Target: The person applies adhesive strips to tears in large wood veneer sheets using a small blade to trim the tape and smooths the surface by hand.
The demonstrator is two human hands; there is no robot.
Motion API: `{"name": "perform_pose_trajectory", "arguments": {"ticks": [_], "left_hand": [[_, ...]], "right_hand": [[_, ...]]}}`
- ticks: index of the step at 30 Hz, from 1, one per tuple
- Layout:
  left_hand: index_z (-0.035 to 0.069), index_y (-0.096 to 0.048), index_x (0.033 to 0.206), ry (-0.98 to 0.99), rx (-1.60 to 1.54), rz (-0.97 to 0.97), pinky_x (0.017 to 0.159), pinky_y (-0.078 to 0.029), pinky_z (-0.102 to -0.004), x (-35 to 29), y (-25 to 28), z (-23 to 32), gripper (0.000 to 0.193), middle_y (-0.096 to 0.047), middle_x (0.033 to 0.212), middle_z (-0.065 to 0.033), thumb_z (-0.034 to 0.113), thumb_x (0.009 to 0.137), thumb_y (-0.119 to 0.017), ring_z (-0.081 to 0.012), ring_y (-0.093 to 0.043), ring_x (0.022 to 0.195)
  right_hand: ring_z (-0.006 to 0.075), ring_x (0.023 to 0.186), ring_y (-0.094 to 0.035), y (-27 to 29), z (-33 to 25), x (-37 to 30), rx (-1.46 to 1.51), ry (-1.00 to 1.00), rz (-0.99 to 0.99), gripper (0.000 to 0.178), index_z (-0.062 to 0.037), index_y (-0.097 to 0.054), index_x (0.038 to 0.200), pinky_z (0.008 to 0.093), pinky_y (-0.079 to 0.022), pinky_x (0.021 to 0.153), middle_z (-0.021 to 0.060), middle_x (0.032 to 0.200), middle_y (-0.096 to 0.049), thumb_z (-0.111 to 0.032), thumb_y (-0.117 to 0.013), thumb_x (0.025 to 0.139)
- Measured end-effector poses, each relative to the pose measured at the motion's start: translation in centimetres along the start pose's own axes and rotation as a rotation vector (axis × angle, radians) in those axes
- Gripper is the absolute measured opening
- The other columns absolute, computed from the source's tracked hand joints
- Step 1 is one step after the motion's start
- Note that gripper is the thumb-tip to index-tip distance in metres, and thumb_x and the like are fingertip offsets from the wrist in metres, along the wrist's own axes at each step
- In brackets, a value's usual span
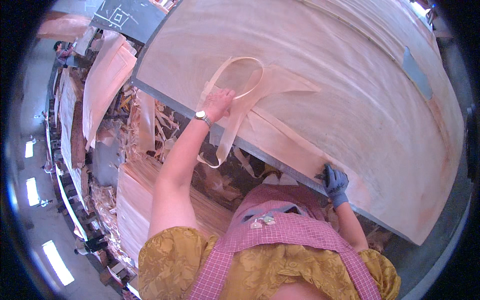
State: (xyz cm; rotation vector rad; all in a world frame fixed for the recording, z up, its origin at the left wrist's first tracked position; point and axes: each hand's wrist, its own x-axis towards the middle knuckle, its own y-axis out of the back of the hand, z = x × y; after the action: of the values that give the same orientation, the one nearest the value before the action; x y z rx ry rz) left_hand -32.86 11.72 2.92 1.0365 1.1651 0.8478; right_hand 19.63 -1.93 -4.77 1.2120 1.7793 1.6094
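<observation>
A large, pale wood veneer sheet [350, 95] lies over the dark-edged table in front of me. My left hand [218, 104], bare and with a watch on its wrist, is closed on a thin veneer strip [231, 131]. The strip curls up in a loop above the hand and hangs below the table edge. A torn veneer piece [285, 82] lies beside that hand on the sheet. At the near table edge, to the right, my right hand [336, 181] wears a grey-blue glove. Its fingers are curled at the sheet; whatever they hold is hidden.
Below the near edge stands a stack of veneer [145, 187], with veneer scraps [162, 122] heaped beside it. More sheets [107, 75] lean at the left. A grey board [127, 19] lies beyond the table's left corner. Another person [65, 54] is at the far left.
</observation>
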Motion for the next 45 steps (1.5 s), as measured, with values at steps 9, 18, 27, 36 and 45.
{"name": "perform_pose_trajectory", "arguments": {"ticks": [9,18,27,36,45], "left_hand": [[0.012,-0.064,0.088,-0.007,-0.257,0.05,0.073,-0.052,-0.0431,-0.5,-1.4,-1.8,0.015,-0.059,0.094,-0.0086,0.015,0.076,-0.071,-0.0315,-0.064,0.088],[0.008,-0.06,0.096,-0.149,-0.367,0.01,0.074,-0.051,-0.0401,-3.4,-0.2,-5.0,0.016,-0.059,0.095,-0.0112,0.016,0.083,-0.066,-0.03,-0.062,0.087],[0.003,-0.058,0.12,1.106,-0.803,0.385,0.081,-0.049,-0.0288,-41.4,-12.7,-35.0,0.029,-0.063,0.107,-0.004,0.014,0.092,-0.059,-0.0117,-0.059,0.095],[0.003,-0.068,0.108,0.978,-0.136,-0.384,0.082,-0.054,-0.0396,-42.4,-18.3,-37.3,0.03,-0.069,0.109,-0.0137,0.022,0.085,-0.061,-0.0269,-0.067,0.098],[0.007,-0.066,0.088,0.305,-0.484,0.162,0.063,-0.048,-0.0245,-8.3,14.0,-50.1,0.016,-0.066,0.079,0.0012,0.023,0.09,-0.065,-0.0056,-0.059,0.072]], "right_hand": [[0.026,0.069,-0.06,-0.2,-0.2,-0.2,-0.027,-0.01,-0.007,0.043,-0.0129,-0.065,0.12,0.0401,-0.046,0.063,0.0052,0.077,-0.061,-0.022,-0.067,0.078],[0.0284,0.081,-0.063,-0.1,-0.3,0.8,-0.157,0.015,-0.025,0.046,-0.013,-0.063,0.118,0.0417,-0.049,0.068,0.0086,0.094,-0.064,-0.029,-0.07,0.076],[0.0318,0.088,-0.062,0.5,-0.9,0.5,-0.283,-0.207,-0.215,0.038,-0.0112,-0.061,0.119,0.0438,-0.049,0.074,0.0114,0.1,-0.064,-0.018,-0.063,0.081],[0.0337,0.086,-0.067,1.4,-3.3,4.5,-0.169,-0.279,-0.217,0.029,-0.0107,-0.061,0.121,0.0431,-0.054,0.074,0.0142,0.105,-0.069,-0.016,-0.058,0.093],[0.0311,0.08,-0.066,6.0,-5.7,7.6,-0.329,-0.419,-0.437,0.012,-0.0181,-0.061,0.101,0.0483,-0.049,0.065,0.0076,0.089,-0.067,-0.022,-0.057,0.091]]}}
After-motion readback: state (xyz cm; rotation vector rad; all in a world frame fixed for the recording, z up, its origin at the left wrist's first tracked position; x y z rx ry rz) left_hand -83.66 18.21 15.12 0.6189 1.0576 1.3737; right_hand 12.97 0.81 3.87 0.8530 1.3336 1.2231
